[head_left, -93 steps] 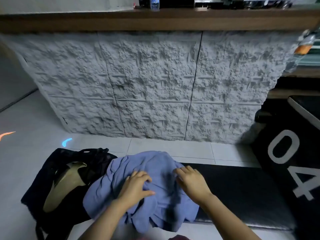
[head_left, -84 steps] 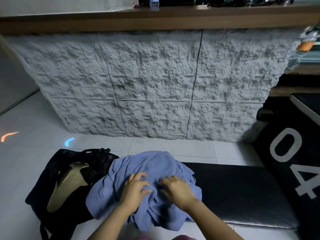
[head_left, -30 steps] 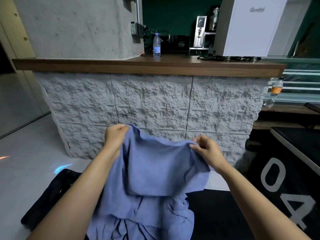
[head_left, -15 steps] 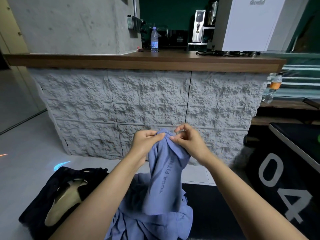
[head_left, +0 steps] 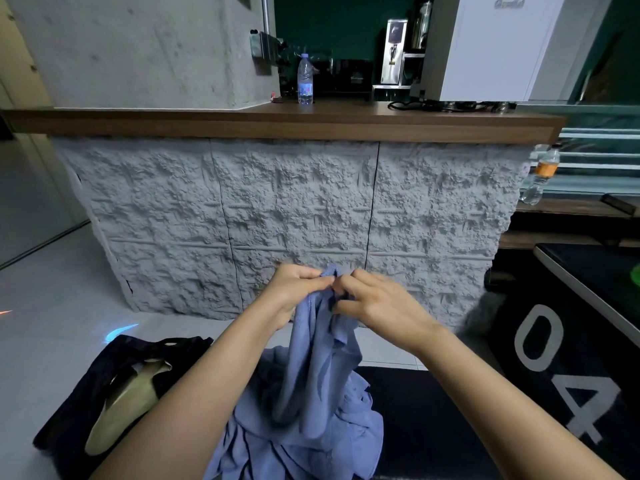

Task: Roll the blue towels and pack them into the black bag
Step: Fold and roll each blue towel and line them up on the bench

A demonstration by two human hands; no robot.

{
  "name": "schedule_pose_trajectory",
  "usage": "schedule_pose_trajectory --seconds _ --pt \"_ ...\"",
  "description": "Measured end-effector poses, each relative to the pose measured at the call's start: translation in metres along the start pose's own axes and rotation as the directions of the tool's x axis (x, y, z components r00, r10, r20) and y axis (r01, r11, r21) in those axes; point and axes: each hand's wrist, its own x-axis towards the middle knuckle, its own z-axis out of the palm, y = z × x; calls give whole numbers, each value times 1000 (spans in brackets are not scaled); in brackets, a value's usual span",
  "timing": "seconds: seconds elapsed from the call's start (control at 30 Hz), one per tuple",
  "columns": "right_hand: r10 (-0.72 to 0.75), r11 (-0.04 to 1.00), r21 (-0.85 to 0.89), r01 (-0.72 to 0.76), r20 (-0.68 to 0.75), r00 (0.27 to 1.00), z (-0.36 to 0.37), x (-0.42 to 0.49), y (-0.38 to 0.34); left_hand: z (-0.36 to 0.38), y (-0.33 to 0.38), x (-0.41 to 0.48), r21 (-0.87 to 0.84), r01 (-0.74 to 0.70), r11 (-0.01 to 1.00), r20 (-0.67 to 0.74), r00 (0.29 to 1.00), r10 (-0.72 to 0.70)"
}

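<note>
A blue towel (head_left: 313,355) hangs in the air in front of me, gathered into a narrow bunch. My left hand (head_left: 294,289) pinches its top edge, and my right hand (head_left: 370,301) pinches the same edge right beside it, the two hands almost touching. Below, a pile of more blue towels (head_left: 304,441) lies on a black padded bench (head_left: 429,420). The black bag (head_left: 93,393) lies open on the floor at lower left, showing a beige lining; my left forearm hides part of it.
A white rough-stone counter (head_left: 294,220) with a wooden top stands close ahead, bearing a water bottle (head_left: 305,79) and appliances. A black box marked "04" (head_left: 568,358) stands at right. Pale tiled floor (head_left: 45,306) lies at left.
My hands lifted one towel off the pile, held it spread wide, then came together at its top edge. The towel now hangs bunched and narrow instead of spread.
</note>
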Motion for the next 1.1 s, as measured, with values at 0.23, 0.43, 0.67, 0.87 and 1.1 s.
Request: schedule_pose_trajectory --seconds 0.23,0.43,0.67,0.87,1.1 --pt "322 756 549 -357 164 933 11 -4 12 -6 -7 6 94 -29 995 108 994 19" --pt "367 677 638 -367 140 920 11 -7 9 -9 -32 6 533 -196 823 -85 956 282" --pt "675 417 758 -501 111 729 4 -28 28 -50 -100 6 658 53 751 -239 961 141" --pt "814 368 682 -632 93 573 9 -55 50 -81 -90 1 59 56 997 -160 986 -46" --pt "752 165 883 -440 176 635 4 -34 28 -64 -52 11 -349 306 886 75 951 -299"
